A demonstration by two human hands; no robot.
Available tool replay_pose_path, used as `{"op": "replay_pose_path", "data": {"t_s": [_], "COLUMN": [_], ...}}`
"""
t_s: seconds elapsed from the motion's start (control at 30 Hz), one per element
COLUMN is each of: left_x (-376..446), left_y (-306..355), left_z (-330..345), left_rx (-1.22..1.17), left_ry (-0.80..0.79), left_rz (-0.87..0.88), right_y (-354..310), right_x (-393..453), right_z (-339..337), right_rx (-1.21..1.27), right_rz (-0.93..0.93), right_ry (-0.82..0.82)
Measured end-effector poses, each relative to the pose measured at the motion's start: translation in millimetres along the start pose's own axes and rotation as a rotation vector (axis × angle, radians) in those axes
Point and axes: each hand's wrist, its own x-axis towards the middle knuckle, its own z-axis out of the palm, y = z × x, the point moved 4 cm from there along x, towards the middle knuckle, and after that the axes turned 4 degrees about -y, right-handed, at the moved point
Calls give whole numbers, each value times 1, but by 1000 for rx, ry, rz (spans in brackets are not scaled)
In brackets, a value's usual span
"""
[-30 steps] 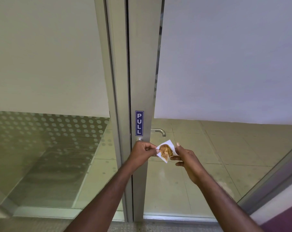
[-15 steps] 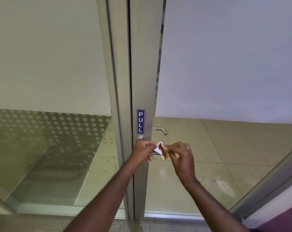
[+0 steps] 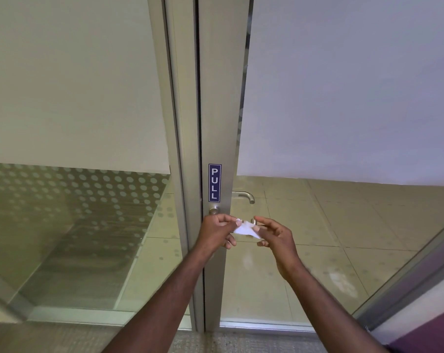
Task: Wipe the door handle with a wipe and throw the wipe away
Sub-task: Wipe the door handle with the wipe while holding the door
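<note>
Both hands pinch a small white wipe (image 3: 245,229) in front of a glass door: the left hand (image 3: 217,233) grips its left end, the right hand (image 3: 274,236) its right, long axis running left to right. Just above, the handle (image 3: 243,196) points right. A blue sign (image 3: 214,182) reads "PULL".

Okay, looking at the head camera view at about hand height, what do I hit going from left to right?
Dotted glass panel → left hand → wipe pinched between both hands → right hand → clear door glass with the tiled floor behind it.
</note>
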Motion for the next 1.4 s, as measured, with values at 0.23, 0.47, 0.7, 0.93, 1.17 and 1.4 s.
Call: {"op": "replay_pose_path", "data": {"t_s": [0.23, 0.47, 0.7, 0.93, 1.17, 1.4], "left_x": [-9, -14, -7, 2, 0, -34], "left_y": [-36, -72, -82, -91, -88, -114], "left_z": [14, 36, 42, 43, 18, -64], "left_rx": [-76, -256, -379, -409, 64, 843], "left_ry": [202, 410, 474, 479, 423, 476], "left_rz": [-28, -142, -175, -172, 56, 451], "right_y": [-16, -10, -19, -23, -22, 5], "right_x": [31, 61, 60, 50, 54, 46], "right_z": [-6, 17, 32, 33, 47, 85], "right_rx": [-152, -765, -1233, -1463, -1748, -1609], "right_rz": [-128, -268, -452, -556, -506, -319], "right_ry": [139, -44, -132, -325, -384, -182]}}
